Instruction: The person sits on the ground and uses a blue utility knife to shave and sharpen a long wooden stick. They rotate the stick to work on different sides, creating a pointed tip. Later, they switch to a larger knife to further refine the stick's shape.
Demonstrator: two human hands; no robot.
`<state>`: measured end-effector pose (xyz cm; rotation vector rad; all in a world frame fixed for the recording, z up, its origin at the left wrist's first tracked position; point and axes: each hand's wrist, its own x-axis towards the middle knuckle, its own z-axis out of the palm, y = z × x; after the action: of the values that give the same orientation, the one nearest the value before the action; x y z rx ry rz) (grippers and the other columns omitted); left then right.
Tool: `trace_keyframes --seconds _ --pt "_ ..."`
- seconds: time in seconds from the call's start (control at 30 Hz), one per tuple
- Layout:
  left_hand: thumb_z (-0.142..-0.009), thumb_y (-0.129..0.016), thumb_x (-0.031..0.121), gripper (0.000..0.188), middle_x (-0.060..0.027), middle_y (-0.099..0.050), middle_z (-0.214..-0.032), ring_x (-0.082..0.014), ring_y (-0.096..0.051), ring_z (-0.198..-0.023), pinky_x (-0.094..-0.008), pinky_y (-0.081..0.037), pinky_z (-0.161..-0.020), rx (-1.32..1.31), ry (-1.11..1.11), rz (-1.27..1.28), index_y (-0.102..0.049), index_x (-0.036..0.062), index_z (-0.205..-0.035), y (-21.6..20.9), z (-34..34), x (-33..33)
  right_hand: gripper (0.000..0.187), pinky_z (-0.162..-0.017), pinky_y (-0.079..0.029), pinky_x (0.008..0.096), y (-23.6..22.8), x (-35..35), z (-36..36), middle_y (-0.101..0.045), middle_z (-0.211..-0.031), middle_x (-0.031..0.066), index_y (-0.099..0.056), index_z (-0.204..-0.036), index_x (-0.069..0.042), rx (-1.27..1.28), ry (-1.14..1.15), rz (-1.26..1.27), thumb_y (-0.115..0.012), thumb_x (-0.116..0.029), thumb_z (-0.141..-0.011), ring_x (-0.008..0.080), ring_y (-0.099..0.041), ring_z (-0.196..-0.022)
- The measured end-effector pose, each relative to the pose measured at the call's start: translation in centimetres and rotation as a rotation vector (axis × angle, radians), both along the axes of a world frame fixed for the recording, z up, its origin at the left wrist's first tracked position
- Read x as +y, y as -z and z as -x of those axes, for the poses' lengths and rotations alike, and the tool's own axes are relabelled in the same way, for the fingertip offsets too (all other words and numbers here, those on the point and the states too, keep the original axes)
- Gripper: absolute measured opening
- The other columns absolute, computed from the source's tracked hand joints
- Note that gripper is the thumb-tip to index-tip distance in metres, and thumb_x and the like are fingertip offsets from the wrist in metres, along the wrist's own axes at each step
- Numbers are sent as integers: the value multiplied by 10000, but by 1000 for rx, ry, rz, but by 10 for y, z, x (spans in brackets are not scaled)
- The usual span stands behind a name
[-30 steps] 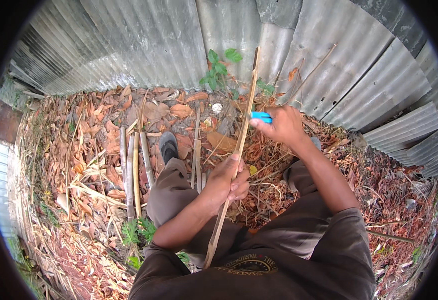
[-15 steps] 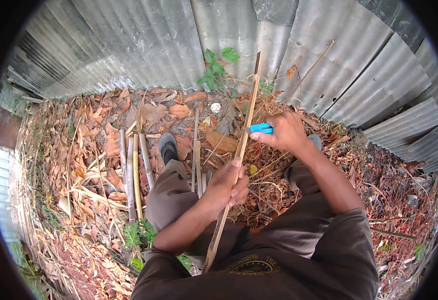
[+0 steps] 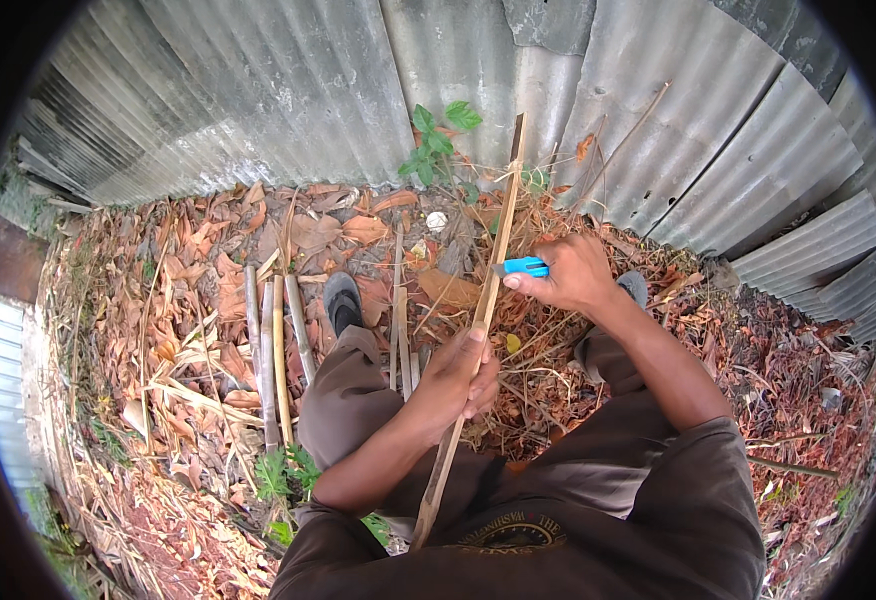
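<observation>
A long, split bamboo strip (image 3: 507,215) slants from against my shirt up and away toward the metal fence. My left hand (image 3: 453,378) is wrapped round its middle, thumb lying along the strip. Just farther up, my right hand (image 3: 580,272) grips a blue utility knife (image 3: 527,267). The knife's short blade meets the strip's right edge above my left hand. Thin pale shavings (image 3: 515,172) cling to the strip near its far end. The fingers of my right hand curl round the knife's handle and partly hide it.
Several cut bamboo pieces (image 3: 278,350) lie left of my left foot (image 3: 342,302), and more strips (image 3: 398,320) lie between my legs. Dry leaves (image 3: 198,300) cover the ground. A corrugated metal fence (image 3: 288,90) stands ahead, with a green plant (image 3: 428,150) at its base.
The strip and both hands have come very slightly nearer to me, and the view has shifted a little. Both grips are the same, with the knife still against the strip.
</observation>
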<state>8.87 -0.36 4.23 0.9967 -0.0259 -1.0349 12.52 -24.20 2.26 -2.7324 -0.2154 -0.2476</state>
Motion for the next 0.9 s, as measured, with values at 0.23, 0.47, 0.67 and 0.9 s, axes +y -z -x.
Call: trace_keyframes --seconds 0.23,0.47,0.67,0.9 --pt "-1025 -333 447 354 35 -323 -563 -66 -275 -406 -230 -258 -440 38 109 16 -384 130 -876 0 14 -13 724 -554 -490 455 10 -92 -54 -581 -529 142 -686 -693 -62 -165 330 159 -515 -762 -753 334 -626 -571" --pt "-1031 -327 431 341 42 -330 -567 -62 -274 -403 -212 -247 -441 76 128 35 -387 131 -880 -1 10 -29 709 -588 -502 464 22 -127 -59 -605 -577 162 -700 -727 -62 -286 342 246 -500 -742 -768 348 -641 -623" --pt "-1039 -302 395 351 36 -391 -595 -48 -360 -425 -198 -357 -400 -254 477 95 -408 94 -895 -17 17 -17 857 -841 -493 454 44 -265 -10 -661 -905 314 -712 -852 28 13 927 -111 -390 -766 -829 425 -656 -938" --pt "-1032 -402 294 249 19 -385 -620 -77 -362 -432 -218 -344 -482 -264 -25 -104 -501 65 -1027 -8 -7 2 796 -706 -510 424 0 -178 -3 -605 -582 191 -685 -779 36 184 723 -163 -446 -721 -843 346 -673 -702"
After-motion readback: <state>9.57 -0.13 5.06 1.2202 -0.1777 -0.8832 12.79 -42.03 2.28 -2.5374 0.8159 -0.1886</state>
